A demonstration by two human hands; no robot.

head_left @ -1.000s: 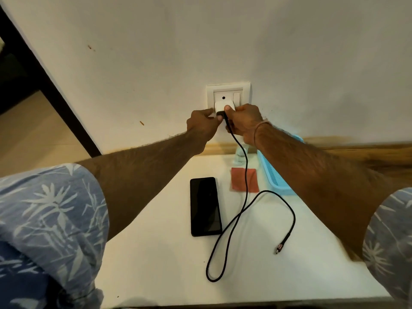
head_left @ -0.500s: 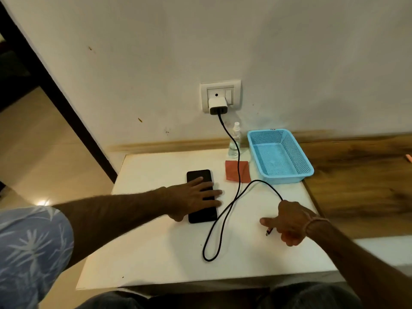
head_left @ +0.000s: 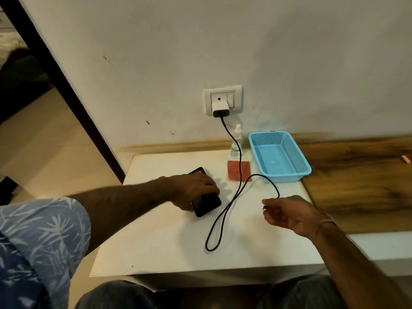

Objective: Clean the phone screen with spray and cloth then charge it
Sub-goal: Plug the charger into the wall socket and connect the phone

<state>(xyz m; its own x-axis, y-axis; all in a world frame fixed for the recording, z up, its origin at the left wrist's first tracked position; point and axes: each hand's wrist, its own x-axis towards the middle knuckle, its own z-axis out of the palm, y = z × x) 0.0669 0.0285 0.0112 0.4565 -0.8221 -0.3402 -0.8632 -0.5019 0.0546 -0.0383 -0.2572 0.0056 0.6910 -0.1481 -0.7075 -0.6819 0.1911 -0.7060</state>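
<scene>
Gripping the phone (head_left: 208,205) at mid-frame on the counter (head_left: 156,241), the left hand (head_left: 196,188) is steadying it while the right hand (head_left: 292,216) is pinching the cable plug (head_left: 264,207), which probably needs lining up squarely with the port before pushing.

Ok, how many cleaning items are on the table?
2: the spray bottle stands at the back, left of the blue basket; the red cloth lies just before it, under the cable.

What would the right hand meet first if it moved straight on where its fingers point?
Probably the cable lying across the table, just before the phone under the left hand; the right hand may pass above it.
</scene>
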